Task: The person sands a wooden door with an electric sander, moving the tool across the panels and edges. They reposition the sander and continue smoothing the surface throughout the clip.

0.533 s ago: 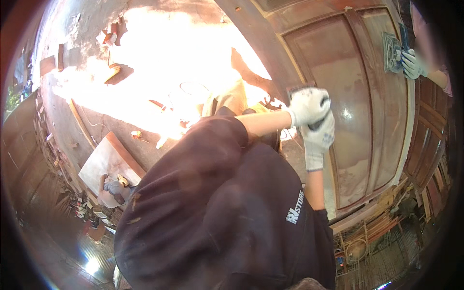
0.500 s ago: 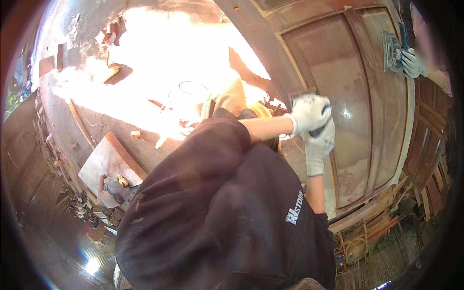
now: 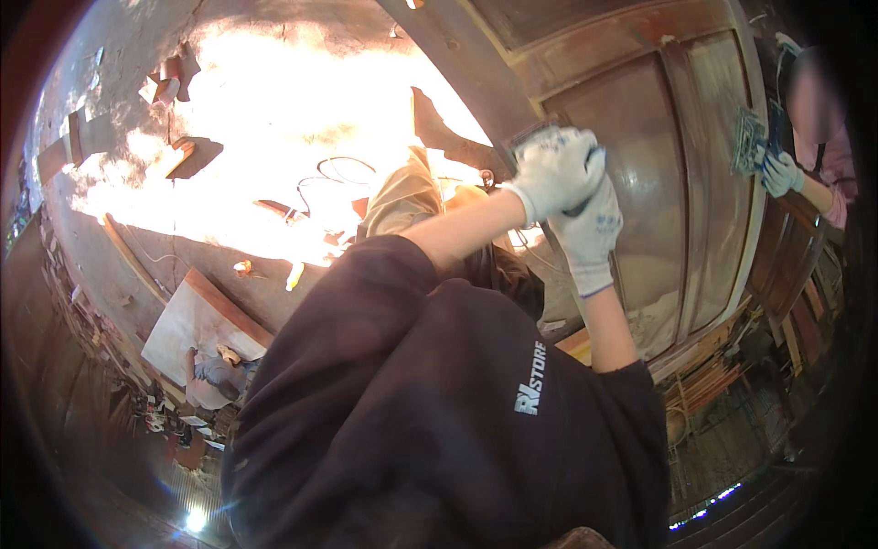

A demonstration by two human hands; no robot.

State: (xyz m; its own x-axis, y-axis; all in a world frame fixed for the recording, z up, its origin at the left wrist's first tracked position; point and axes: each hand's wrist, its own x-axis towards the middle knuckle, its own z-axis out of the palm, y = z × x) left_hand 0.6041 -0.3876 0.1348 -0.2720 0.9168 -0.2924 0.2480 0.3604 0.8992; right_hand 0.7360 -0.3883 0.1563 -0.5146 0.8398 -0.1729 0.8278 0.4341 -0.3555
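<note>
Both my hands wear white knit gloves and are together on a dark, flat-based sander [image 3: 535, 137], over the left edge of a brown panelled wooden door [image 3: 645, 156]. My left hand [image 3: 556, 172] is closed over the top of the sander. Just behind and to the right, my right hand [image 3: 590, 231] is closed around its rear, next to the left one. Most of the sander's body is hidden by the gloves. Pale dust or filler shows on the door's panels and mouldings.
Across the door, a co-worker's gloved hand [image 3: 783, 174] holds another sander [image 3: 748, 142]. A cable [image 3: 343, 169] lies on the sunlit floor. Left, another person [image 3: 215, 377] is beside a pale board [image 3: 194, 320]. Wood pieces [image 3: 168, 80] lie at the far left.
My hands and the sander have moved left and farther away, from the door's panel area to its left edge. The co-worker leans farther into view. The whole view has shifted slightly.
</note>
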